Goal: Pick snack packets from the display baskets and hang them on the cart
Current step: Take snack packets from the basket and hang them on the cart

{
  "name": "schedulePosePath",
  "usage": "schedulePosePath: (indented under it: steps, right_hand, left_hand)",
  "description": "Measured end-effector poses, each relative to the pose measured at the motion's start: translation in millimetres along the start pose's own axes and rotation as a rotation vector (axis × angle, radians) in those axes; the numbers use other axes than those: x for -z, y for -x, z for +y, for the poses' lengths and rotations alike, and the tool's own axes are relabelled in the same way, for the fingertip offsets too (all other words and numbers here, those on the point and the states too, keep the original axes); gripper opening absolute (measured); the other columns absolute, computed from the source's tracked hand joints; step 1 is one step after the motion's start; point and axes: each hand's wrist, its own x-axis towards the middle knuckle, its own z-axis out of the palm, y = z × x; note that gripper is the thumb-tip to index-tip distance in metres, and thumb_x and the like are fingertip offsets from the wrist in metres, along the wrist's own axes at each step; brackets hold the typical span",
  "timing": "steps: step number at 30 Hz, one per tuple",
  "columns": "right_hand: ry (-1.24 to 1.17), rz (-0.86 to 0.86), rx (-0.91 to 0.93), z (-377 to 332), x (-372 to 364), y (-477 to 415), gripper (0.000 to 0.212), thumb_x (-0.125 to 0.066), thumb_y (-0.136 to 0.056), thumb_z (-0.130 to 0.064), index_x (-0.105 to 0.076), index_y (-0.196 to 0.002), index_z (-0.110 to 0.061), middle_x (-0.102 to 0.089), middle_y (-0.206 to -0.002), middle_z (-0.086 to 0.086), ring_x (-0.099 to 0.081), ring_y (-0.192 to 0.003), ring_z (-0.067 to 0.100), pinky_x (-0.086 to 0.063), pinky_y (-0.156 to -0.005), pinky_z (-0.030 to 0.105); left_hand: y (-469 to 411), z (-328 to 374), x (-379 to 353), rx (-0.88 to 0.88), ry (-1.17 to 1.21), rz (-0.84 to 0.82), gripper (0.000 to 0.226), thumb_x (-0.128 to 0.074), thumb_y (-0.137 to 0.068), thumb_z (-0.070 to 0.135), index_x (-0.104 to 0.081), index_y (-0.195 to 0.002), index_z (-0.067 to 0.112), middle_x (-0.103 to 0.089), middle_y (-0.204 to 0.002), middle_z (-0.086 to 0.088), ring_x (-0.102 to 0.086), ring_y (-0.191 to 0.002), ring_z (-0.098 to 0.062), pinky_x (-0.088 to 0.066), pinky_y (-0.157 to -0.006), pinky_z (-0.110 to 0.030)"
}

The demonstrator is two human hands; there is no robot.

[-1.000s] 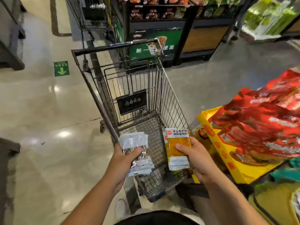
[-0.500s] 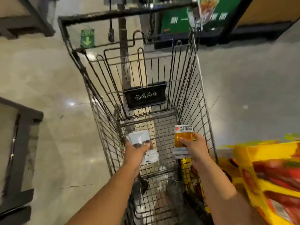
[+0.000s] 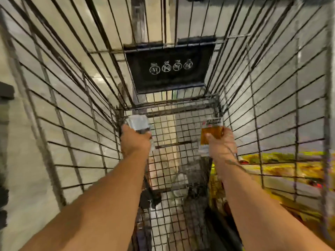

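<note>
Left hand (image 3: pixel 135 140) is down inside the wire cart (image 3: pixel 172 105), fingers clenched round a silver-grey packet (image 3: pixel 138 124) low by the left wall. The black placard (image 3: pixel 169 67) sits dead centre on the end wall. Right hand (image 3: pixel 222 145) pinches an orange packet (image 3: pixel 211 135) near the right wall, a blurred yellow display (image 3: pixel 290 167) beyond the wires.

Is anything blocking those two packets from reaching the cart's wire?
Nothing visible does. The left hand with the silver packet and the right hand with the orange packet are inside the cart, beside bare wire.
</note>
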Motion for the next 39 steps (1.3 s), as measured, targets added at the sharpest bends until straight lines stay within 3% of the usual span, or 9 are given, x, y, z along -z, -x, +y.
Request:
schedulePosePath:
  steps: [6, 10, 13, 18, 23, 27, 33, 36, 39]
  right_hand:
    - [-0.158, 0.059, 0.041, -18, -35, -98, 0.041, -0.064, -0.083, -0.029, -0.051, -0.122, -0.024, -0.064, -0.116, 0.01, -0.066, -0.104, 0.032, -0.055, -0.093, 0.049]
    - [-0.171, 0.064, 0.093, -29, -39, -113, 0.025, -0.056, -0.077, -0.033, -0.053, -0.101, -0.036, -0.067, -0.112, 0.011, -0.067, -0.099, 0.032, -0.057, -0.089, 0.046]
    - [-0.16, 0.028, 0.098, -33, -37, -103, 0.036, -0.056, -0.091, -0.009, -0.057, -0.123, -0.026, -0.064, -0.111, 0.01, -0.065, -0.106, 0.031, -0.056, -0.085, 0.035]
    - [-0.324, -0.016, 0.133, -10, -38, -105, 0.064, -0.059, -0.094, 0.0, -0.04, -0.149, -0.028, -0.051, -0.131, -0.008, -0.056, -0.126, 0.023, -0.051, -0.103, 0.053]
    - [-0.322, -0.052, 0.138, 6, -41, -106, 0.061, -0.058, -0.096, 0.003, -0.04, -0.146, -0.025, -0.053, -0.133, -0.007, -0.056, -0.127, 0.024, -0.053, -0.099, 0.05]
    - [-0.322, -0.057, 0.164, 17, -43, -106, 0.061, -0.056, -0.097, 0.003, -0.037, -0.151, -0.019, -0.052, -0.137, 0.0, -0.05, -0.119, 0.014, -0.048, -0.09, 0.022]
    - [-0.413, -0.041, 0.176, 17, -46, -103, 0.059, -0.059, -0.096, 0.004, -0.041, -0.149, -0.016, -0.055, -0.138, 0.008, -0.056, -0.123, 0.023, -0.047, -0.102, 0.034]
    - [-0.395, -0.053, 0.19, 16, -46, -103, 0.061, -0.059, -0.097, 0.001, -0.039, -0.151, -0.017, -0.054, -0.143, 0.01, -0.054, -0.128, 0.025, -0.046, -0.106, 0.037]
    - [-0.364, -0.049, 0.224, 19, -46, -104, 0.062, -0.059, -0.097, 0.002, -0.037, -0.152, -0.018, -0.051, -0.146, 0.008, -0.052, -0.131, 0.024, -0.042, -0.106, 0.033]
  left_hand:
    - [-44, 15, -21, -0.078, 0.028, 0.062, 0.063, -0.086, -0.078, 0.021, -0.049, -0.129, 0.01, -0.062, -0.125, -0.016, -0.062, -0.113, -0.035, -0.054, -0.095, -0.045]
    - [-56, 20, -25, -0.035, 0.06, 0.079, 0.063, -0.082, -0.084, 0.018, -0.042, -0.132, 0.01, -0.061, -0.127, -0.016, -0.062, -0.114, -0.036, -0.054, -0.094, -0.044]
    - [-62, 15, -27, -0.032, 0.041, 0.074, 0.06, -0.078, -0.087, 0.012, -0.042, -0.135, 0.01, -0.063, -0.124, -0.012, -0.062, -0.111, -0.032, -0.049, -0.082, -0.034]
    - [-57, 8, -27, -0.025, 0.035, 0.08, 0.055, -0.07, -0.093, 0.006, -0.038, -0.137, 0.012, -0.054, -0.113, -0.004, -0.054, -0.075, -0.012, -0.039, -0.041, -0.009]
    - [-51, 8, -22, -0.214, -0.166, 0.186, 0.079, -0.077, -0.086, 0.006, -0.029, -0.148, 0.015, -0.045, -0.141, -0.016, -0.05, -0.128, -0.034, -0.047, -0.101, -0.042]
    - [-48, 0, -18, -0.372, -0.296, 0.201, 0.082, -0.078, -0.085, 0.008, -0.028, -0.149, 0.017, -0.034, -0.145, -0.017, -0.046, -0.131, -0.036, -0.044, -0.107, -0.043]
    - [-55, -10, -21, -0.333, -0.131, -0.035, 0.079, -0.069, -0.094, 0.017, -0.022, -0.157, 0.025, -0.031, -0.15, -0.012, -0.047, -0.133, -0.033, -0.044, -0.107, -0.049]
    - [-56, -11, -23, -0.364, -0.322, 0.064, 0.079, -0.064, -0.096, 0.015, -0.017, -0.159, 0.023, -0.017, -0.161, -0.012, -0.03, -0.146, -0.034, -0.034, -0.118, -0.049]
    - [-51, -19, -22, -0.644, -0.649, 0.12, 0.073, -0.066, -0.09, 0.009, -0.035, -0.154, 0.025, -0.021, -0.162, -0.012, -0.018, -0.15, -0.034, -0.022, -0.123, -0.048]
